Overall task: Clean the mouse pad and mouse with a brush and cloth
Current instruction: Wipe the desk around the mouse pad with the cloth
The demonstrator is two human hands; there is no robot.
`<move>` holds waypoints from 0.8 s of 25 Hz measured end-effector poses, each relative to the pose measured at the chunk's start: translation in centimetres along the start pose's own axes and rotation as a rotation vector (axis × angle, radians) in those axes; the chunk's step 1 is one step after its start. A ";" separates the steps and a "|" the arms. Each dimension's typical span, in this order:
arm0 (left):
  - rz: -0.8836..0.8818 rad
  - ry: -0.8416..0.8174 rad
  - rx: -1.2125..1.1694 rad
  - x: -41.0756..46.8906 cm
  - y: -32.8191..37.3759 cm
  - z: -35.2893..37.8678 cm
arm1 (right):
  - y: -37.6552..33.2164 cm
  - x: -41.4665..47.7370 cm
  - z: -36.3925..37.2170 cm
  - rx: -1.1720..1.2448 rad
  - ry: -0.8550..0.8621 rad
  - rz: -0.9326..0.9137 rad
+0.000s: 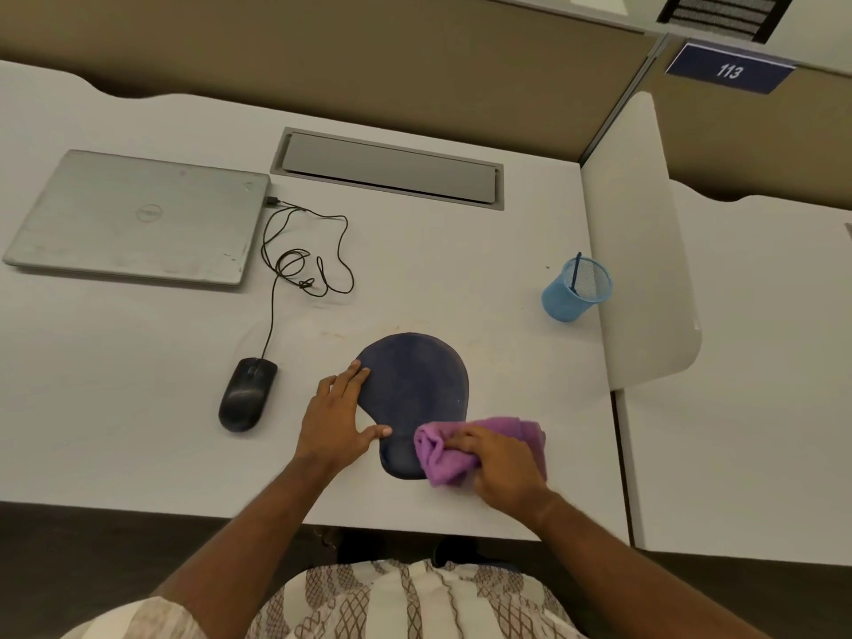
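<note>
My right hand (502, 463) grips the purple cloth (442, 454) on the mouse pad (415, 380) wrist rest, left hand (334, 417) flat on its edge; the mouse (246, 394) off left is probably still to do, brush (575, 272) maybe in the mesh cup (565, 302).

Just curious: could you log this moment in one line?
left hand flat against dark blue rounded mouse pad | right hand gripping bunched purple cloth on it | black corded mouse aside

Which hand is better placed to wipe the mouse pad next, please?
The right hand: it grips the purple cloth on the mouse pad, while the left hand lies flat, steadying its edge.
</note>
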State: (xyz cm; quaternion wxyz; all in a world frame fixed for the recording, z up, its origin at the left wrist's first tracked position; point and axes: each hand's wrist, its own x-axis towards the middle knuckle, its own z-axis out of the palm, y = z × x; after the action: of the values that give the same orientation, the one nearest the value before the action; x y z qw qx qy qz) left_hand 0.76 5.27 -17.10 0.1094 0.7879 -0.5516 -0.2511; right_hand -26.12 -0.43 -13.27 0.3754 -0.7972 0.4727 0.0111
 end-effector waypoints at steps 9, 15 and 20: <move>0.033 -0.040 -0.113 0.3 -1.3 -0.7 | -0.2 1.6 -8.7 0.014 -0.071 0.122; 0.020 -0.071 -0.075 0.5 -1.3 -1.0 | -8.2 15.0 -8.1 -0.112 0.148 0.129; 0.045 -0.009 -0.015 0.2 -1.4 -0.7 | -14.8 17.8 -0.9 -0.283 -0.141 -0.144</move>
State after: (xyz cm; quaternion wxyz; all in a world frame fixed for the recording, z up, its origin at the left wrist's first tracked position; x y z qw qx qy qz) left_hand 2.34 5.56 -17.16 0.1186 0.7732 -0.5677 -0.2564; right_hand -5.28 -10.26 -10.58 0.2914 -0.8712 0.3804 0.1064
